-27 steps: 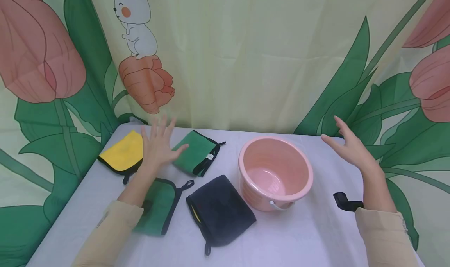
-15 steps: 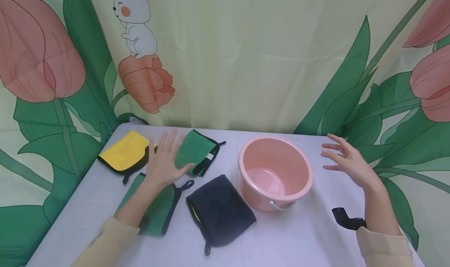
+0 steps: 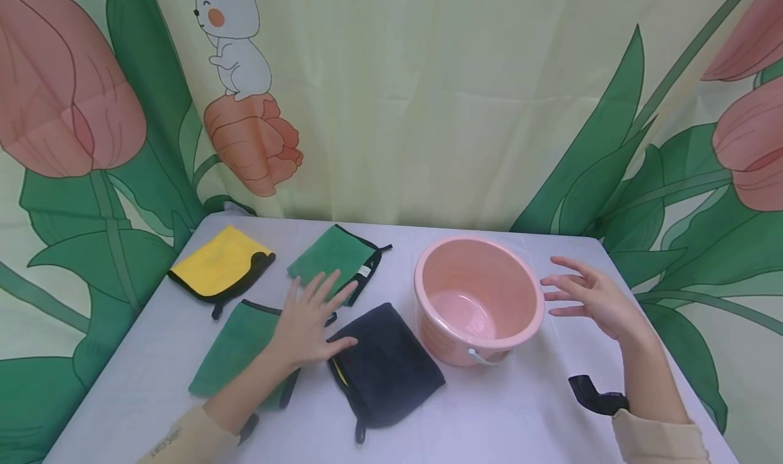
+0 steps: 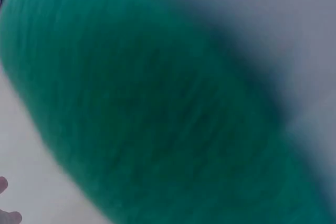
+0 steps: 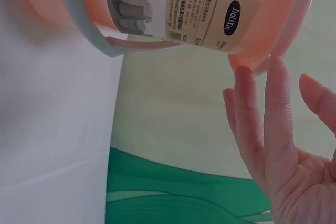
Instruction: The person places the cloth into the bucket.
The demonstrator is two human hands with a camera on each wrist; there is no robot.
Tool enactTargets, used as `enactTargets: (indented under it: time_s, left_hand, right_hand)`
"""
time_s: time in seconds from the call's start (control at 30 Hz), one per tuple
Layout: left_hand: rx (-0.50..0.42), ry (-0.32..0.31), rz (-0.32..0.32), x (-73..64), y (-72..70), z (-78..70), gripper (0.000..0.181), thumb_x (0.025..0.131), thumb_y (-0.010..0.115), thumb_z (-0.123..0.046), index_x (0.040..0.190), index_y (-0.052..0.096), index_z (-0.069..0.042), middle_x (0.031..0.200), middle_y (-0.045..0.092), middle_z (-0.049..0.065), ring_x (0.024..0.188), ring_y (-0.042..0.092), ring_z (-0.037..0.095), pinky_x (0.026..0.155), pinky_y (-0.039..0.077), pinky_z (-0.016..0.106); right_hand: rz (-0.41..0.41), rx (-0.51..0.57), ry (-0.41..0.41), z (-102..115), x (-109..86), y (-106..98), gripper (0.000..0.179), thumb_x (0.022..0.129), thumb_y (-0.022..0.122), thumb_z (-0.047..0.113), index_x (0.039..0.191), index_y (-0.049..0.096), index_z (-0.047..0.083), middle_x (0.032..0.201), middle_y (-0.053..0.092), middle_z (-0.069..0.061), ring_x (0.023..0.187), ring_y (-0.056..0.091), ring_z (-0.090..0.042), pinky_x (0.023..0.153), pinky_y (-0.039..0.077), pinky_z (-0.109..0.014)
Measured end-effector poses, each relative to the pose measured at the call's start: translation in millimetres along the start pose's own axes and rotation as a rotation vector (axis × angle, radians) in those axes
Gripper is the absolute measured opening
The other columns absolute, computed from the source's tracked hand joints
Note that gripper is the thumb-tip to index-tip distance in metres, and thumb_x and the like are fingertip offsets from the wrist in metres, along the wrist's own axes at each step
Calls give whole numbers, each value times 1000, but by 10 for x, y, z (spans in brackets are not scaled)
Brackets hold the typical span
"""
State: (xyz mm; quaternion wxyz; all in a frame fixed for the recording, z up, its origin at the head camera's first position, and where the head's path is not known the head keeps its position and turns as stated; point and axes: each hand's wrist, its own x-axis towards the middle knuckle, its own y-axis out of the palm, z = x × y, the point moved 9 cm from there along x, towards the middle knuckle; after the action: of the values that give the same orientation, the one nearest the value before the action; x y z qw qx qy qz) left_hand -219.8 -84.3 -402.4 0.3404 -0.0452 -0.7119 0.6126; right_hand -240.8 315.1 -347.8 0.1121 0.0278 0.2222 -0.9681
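Note:
My left hand (image 3: 308, 321), fingers spread, hovers over the gap between the near green cloth (image 3: 229, 345) and the dark folded cloth (image 3: 394, 369); nothing is in it. Green fabric fills most of the left wrist view, blurred, with two fingertips (image 4: 9, 217) at the lower left edge. A pink bucket (image 3: 437, 335) stands upright right of the dark cloth, its inside bare. Beside its right rim is my right hand (image 3: 596, 301), fingers loosely extended and holding nothing. In the right wrist view, those fingertips come close to the bucket's rim (image 5: 299, 19); a printed label (image 5: 210, 14) and the handle show.
A yellow cloth with black edging (image 3: 220, 263) lies at the back left of the white table (image 3: 489, 423). Another green cloth (image 3: 330, 253) lies at the back, left of the bucket. Behind the table hangs a curtain (image 3: 397, 111) printed with tulips and a rabbit.
My left hand has moved toward me and right, from beside the yellow cloth to the dark cloth. My right hand has come lower and nearer the bucket's rim. Cloths and bucket stay put.

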Motion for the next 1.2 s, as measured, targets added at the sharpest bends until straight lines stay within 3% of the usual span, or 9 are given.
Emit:
enactTargets:
  time_s: [0.1,0.23,0.4,0.57,0.67,0.9,1.2]
  left_hand:
    - [-4,78,2,-69,61,-133,84,72,39,-76,142,27,-30,143,34,10,127,35,35,99,19,64]
    - [-11,166,33,-140,150,-274,87,70,45,-76,142,24,-32,143,34,9,126,37,35,98,23,65]
    - [-15,251,110,-203,236,-408,88,68,50,-73,142,24,-33,144,34,8,126,37,35,97,25,63]
    - [-68,292,238,-270,334,-491,85,70,53,-69,142,25,-35,147,30,4,131,32,30,101,22,60]
    - [-86,312,298,-305,387,-527,84,71,54,-68,143,25,-36,148,27,2,133,28,28,102,22,59]
    - [-78,408,305,-329,446,-621,82,72,54,-64,142,28,-33,148,29,2,134,27,28,102,23,59]
    - [-138,433,421,-335,611,-671,74,75,54,-57,141,32,-33,144,36,0,132,30,24,103,23,56]
  right_hand:
    - [-2,0,16,-16,2,45,61,94,50,26,141,22,0,96,61,18,86,66,-9,68,54,-37]
    - [-5,-3,32,-35,17,83,61,92,53,25,139,26,-2,95,61,18,84,65,-9,67,54,-38]
    - [10,-21,52,-57,25,109,59,91,56,22,137,31,-4,104,63,0,84,64,-10,68,54,-37]
    - [14,-38,54,-71,29,122,58,90,57,20,136,32,-6,115,57,-19,83,64,-10,68,54,-37]
    - [7,-41,59,-87,32,125,59,90,57,20,136,32,-6,116,56,-20,82,64,-10,68,54,-36]
    - [-2,-42,59,-99,28,135,61,89,58,22,137,32,-5,115,57,-13,83,64,-10,68,54,-35]
    - [0,-41,57,-76,18,147,60,90,57,22,137,31,-5,119,55,-17,83,64,-9,68,54,-35]
